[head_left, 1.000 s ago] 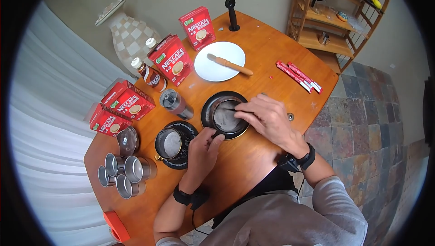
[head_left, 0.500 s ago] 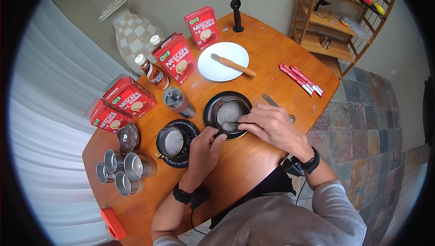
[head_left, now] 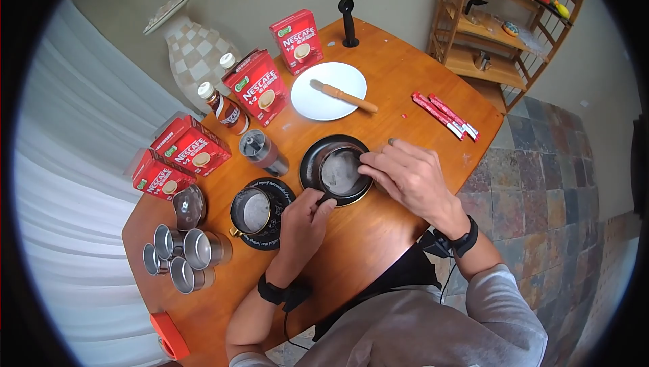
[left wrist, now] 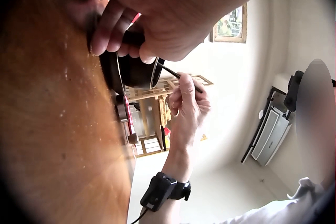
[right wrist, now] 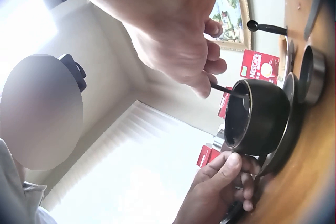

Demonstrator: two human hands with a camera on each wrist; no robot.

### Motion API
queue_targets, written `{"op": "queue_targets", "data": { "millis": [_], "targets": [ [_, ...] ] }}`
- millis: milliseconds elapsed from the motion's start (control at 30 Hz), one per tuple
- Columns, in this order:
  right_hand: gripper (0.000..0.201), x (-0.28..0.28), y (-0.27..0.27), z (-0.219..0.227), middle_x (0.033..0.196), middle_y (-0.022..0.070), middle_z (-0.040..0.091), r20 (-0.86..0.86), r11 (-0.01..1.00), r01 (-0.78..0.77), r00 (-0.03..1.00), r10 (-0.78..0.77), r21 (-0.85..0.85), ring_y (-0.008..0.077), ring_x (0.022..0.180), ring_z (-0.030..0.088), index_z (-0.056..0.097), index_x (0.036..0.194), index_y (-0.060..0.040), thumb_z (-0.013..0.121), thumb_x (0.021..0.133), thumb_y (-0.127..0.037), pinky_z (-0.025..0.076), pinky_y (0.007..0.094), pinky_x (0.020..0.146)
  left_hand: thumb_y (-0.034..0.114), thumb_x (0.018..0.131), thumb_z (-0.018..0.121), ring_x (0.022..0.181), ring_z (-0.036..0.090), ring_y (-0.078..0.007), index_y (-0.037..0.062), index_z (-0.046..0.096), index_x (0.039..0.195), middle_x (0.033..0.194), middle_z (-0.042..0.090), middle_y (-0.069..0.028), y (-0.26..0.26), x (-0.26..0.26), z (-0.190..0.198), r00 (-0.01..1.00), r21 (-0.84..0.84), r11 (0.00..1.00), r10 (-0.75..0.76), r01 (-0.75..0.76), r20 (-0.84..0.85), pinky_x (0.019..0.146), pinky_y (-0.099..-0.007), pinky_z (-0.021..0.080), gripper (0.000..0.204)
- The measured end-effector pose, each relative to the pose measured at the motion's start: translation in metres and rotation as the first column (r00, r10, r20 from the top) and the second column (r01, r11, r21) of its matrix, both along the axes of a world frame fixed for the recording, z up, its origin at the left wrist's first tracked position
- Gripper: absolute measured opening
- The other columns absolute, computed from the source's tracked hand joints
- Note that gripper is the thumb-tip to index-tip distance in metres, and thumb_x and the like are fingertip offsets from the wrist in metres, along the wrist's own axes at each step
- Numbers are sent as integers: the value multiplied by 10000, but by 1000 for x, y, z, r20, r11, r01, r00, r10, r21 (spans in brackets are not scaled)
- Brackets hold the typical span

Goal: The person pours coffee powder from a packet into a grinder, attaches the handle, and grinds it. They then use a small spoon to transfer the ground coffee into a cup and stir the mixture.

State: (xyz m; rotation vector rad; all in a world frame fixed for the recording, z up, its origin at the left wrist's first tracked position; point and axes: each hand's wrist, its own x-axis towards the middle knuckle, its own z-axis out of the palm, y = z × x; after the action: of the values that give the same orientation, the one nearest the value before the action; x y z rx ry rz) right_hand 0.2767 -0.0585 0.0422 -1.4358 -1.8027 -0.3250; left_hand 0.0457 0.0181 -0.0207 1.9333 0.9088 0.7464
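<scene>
Now right hand stirs black cup

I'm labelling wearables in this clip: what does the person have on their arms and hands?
Both hands are bare, with no gloves or rings visible. The left wrist and the right wrist each carry a black strap holding a small black camera unit, and thin dark cables trail from them. Grey long sleeves are pushed up the forearms.

Red Nescafe boxes, white plate, sachets, metal cups, checkered vase
</scene>
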Motion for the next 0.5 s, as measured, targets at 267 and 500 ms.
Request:
{"op": "queue_targets", "data": {
  "millis": [267,500],
  "targets": [
    [148,2,-4,-1,805,61,651,57,998,-43,997,46,-52,247,720,638,716,942,-68,802,877,-169,521,369,621,91,937,752,592,512,-284,-36,612,923,751,542,-160,-4,3,9,1000,67,998,3,-2,-20,568,-370,433,190],
    [157,8,-2,3,787,50,631,162,989,-60,983,81,-134,234,697,616,714,938,-62,812,856,-152,515,366,592,91,930,757,599,556,-300,-33,626,926,773,567,-164,-6,3,15,999,149,989,-5,12,-47,569,-387,449,179]
  ]
}}
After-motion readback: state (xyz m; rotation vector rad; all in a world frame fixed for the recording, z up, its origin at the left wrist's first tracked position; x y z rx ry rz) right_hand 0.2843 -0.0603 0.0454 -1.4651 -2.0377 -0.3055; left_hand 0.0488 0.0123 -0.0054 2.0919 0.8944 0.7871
